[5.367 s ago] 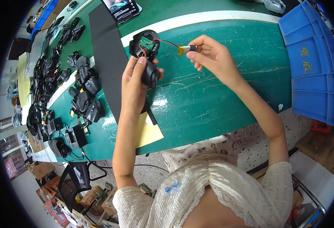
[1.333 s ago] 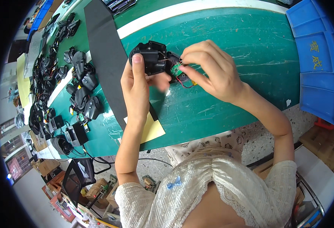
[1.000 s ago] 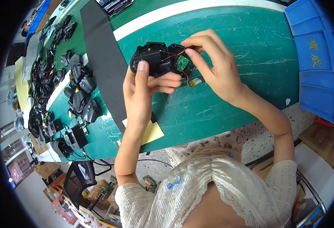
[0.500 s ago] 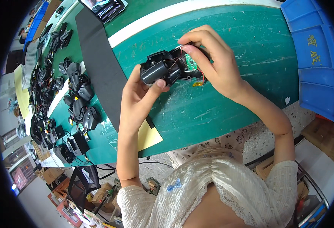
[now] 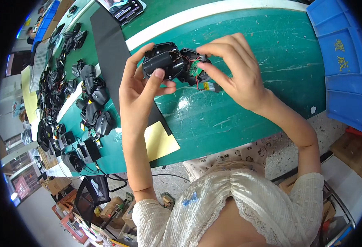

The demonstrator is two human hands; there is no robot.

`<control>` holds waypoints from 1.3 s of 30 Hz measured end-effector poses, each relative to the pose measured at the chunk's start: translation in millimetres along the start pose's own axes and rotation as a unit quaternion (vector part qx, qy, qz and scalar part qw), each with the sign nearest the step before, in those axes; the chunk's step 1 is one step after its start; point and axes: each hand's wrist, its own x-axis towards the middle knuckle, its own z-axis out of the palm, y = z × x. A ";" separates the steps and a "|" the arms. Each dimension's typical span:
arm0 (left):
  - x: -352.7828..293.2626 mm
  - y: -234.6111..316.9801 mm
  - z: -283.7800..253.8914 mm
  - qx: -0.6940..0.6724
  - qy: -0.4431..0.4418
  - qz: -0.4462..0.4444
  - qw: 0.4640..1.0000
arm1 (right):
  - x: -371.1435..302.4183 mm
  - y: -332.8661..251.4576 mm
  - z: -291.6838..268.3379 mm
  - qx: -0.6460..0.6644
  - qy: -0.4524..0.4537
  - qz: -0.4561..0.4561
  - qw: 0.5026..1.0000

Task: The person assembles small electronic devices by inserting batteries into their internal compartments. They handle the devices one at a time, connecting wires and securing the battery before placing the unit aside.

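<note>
My left hand (image 5: pixel 137 92) is closed around a black plastic housing half (image 5: pixel 173 48), its thumb pressing near a smooth black cylinder (image 5: pixel 156 61) set inside. Thin wires run from there to a second black shell half (image 5: pixel 186 77) that carries a green circuit board (image 5: pixel 196 68). My right hand (image 5: pixel 240 70) grips this second half between thumb and fingers at its right end, near a small dark part (image 5: pixel 203 58). Below it, a small silver battery with yellow tape (image 5: pixel 210 86) dangles on red and black wires. Both halves are held above the green table (image 5: pixel 230 123).
Several black housings (image 5: pixel 92 90) with wires lie in piles at the left. A black mat strip (image 5: pixel 111 45) crosses the table, with a yellow paper sheet (image 5: pixel 160 142) at the near edge. A phone (image 5: pixel 125 10) stands at the back; a blue plastic bin (image 5: pixel 347 66) is at the right.
My left hand has lifted and moved left with its housing half, tilting it. The shell half in my right hand has turned, and the battery now hangs more in sight.
</note>
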 end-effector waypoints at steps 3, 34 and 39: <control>0.0 17.5 2.4 0.062 -0.014 0.028 0.998 | -0.1 1.3 -6.0 -0.003 -0.026 0.020 0.999; 33.4 24.4 25.9 0.147 -0.170 0.001 0.974 | 12.6 1.7 -28.2 0.650 -0.105 0.330 0.676; 22.0 0.3 40.2 -0.055 -0.231 0.068 0.969 | 18.8 8.8 -34.0 0.564 -0.115 0.294 0.763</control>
